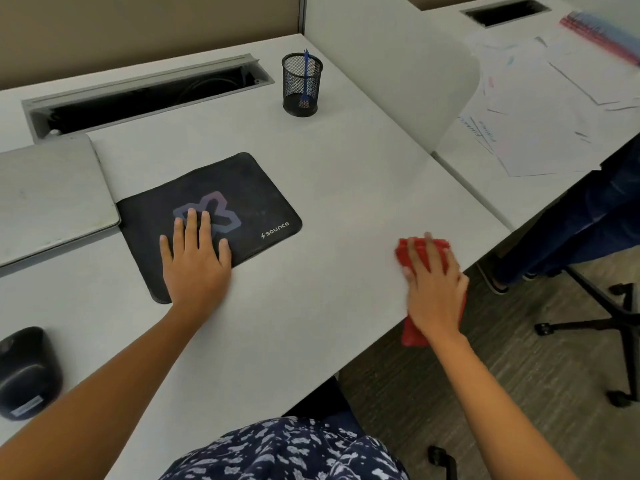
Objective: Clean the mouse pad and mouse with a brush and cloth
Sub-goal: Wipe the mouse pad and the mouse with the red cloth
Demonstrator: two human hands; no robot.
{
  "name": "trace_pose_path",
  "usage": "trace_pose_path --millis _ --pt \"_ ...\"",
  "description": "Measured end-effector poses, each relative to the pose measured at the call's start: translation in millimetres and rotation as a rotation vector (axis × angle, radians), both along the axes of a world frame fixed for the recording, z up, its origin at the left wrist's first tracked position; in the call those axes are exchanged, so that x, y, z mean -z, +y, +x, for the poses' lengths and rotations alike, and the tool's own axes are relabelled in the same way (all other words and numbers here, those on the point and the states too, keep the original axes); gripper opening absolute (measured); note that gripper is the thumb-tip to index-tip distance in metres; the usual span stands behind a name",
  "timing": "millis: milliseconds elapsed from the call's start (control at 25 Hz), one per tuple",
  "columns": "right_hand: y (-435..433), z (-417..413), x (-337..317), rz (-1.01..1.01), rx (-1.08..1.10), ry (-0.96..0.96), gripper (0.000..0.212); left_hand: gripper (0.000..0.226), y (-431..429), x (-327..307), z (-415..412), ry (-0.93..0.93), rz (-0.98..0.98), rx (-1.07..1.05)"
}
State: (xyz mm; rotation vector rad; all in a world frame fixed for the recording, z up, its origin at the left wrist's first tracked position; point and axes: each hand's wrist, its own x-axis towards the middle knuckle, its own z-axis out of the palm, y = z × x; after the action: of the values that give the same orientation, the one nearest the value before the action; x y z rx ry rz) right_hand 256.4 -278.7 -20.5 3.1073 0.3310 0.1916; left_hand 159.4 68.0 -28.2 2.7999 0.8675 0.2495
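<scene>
A black mouse pad [242,188] with a faint logo lies flat on the white desk [329,174]. My left hand [195,254] rests palm down on its near edge, fingers spread. A dark mouse [26,372] sits upside down at the desk's near left. A blue brush [305,77] stands in a black mesh cup [300,85] at the back. My right hand [434,282] presses on a red cloth [420,251] at the desk's right edge; part of the cloth hangs over the edge.
A closed silver laptop [48,195] lies left of the pad, touching its corner. An open cable tray [138,98] runs along the back. Papers [540,109] cover the neighbouring desk to the right, where a seated person's legs [581,220] and a chair base [609,306] show.
</scene>
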Motion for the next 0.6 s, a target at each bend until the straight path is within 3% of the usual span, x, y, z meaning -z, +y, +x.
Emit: trace_pose_path --millis 120,200,280,360,440,600 --pt "-7 19 -14 0.217 0.275 -0.078 0.047 0.059 -1 -1 0 0.001 -0.005 0.003" --pt "7 15 -17 0.307 0.088 -0.158 0.049 0.058 -1 -1 0 -0.008 -0.001 0.006" --pt "31 -1 -11 0.321 -0.303 -0.056 0.052 0.058 0 0 1 -0.02 0.004 0.006" --pt "46 -15 1 0.15 -0.594 0.059 0.048 0.057 0 0 0 -0.019 0.001 0.009" --pt "47 -4 6 0.01 -0.64 0.054 0.049 0.057 -1 1 0 -0.01 0.007 0.004" --pt "54 36 3 0.007 -0.506 0.066 0.052 0.058 0 2 2 0.012 0.005 -0.003"
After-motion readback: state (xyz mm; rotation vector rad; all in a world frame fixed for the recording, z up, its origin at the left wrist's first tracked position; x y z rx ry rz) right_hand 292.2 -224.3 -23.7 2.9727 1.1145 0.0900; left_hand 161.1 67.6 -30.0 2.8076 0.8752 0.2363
